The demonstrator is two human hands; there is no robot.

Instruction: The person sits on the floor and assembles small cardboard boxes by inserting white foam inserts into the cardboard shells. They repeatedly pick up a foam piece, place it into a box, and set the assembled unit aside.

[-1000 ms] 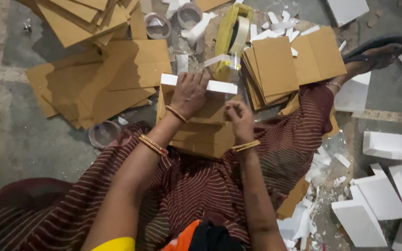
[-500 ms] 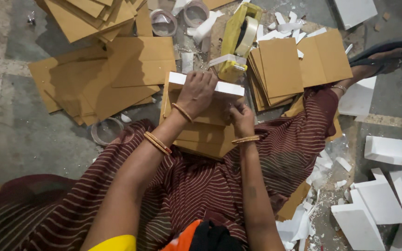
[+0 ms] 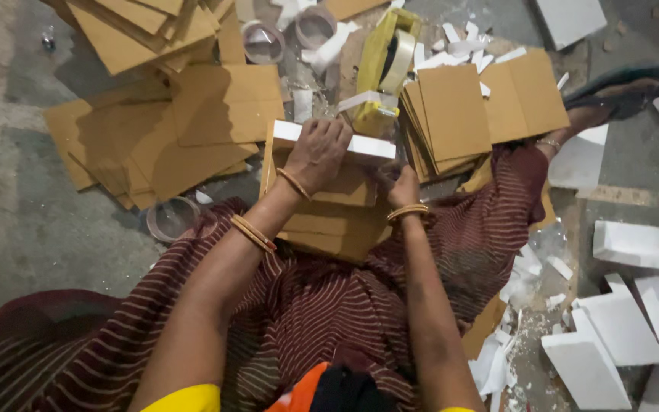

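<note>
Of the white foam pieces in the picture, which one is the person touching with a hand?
The long white foam strip on the brown cardboard stack in the lap; the left hand presses it. The other white foam blocks lie untouched on the floor.

The left hand (image 3: 318,152) lies palm-down on a white foam strip (image 3: 360,143) atop a cardboard stack (image 3: 329,221) on the lap; the right hand (image 3: 404,187) grips the stack's edge just beside it, a yellow tape dispenser (image 3: 383,69) beyond both hands
</note>
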